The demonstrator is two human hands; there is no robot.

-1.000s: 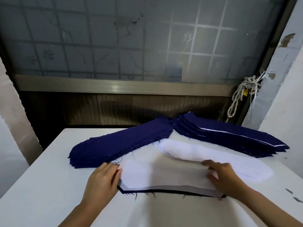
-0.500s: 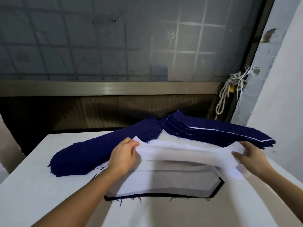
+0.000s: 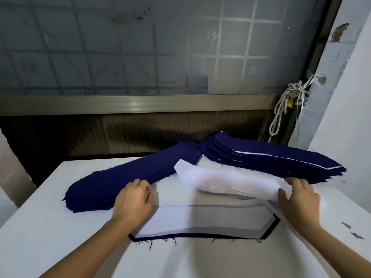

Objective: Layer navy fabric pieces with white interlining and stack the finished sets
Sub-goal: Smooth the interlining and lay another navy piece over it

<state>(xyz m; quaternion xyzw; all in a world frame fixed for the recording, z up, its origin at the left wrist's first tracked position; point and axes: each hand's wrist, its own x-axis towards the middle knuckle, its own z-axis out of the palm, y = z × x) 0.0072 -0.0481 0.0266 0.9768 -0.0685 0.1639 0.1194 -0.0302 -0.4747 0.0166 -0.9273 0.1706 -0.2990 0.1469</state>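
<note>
A layered set [image 3: 200,222] lies in front of me on the white table [image 3: 60,237], with white interlining on top and a navy border showing around it. Behind it sits a stack of white interlining [image 3: 230,181] with one corner turned up at its left end. My right hand [image 3: 299,197] pinches the right end of that white stack between thumb and fingers. My left hand [image 3: 132,199] has bent fingers that touch the near edge of the loose navy pile [image 3: 112,183] and hold nothing I can see. A stack of finished sets [image 3: 271,157] lies at the back right.
A frosted window with a metal sill runs along the back, over a dark gap behind the table. A knotted white rope [image 3: 281,113] hangs at the right, beside a white wall. Small dark scraps [image 3: 351,229] lie near the table's right edge.
The white piece held up between both hands has come down onto the white stack. My left hand let go and moved left to the navy pile's edge. My right hand stays at the right end.
</note>
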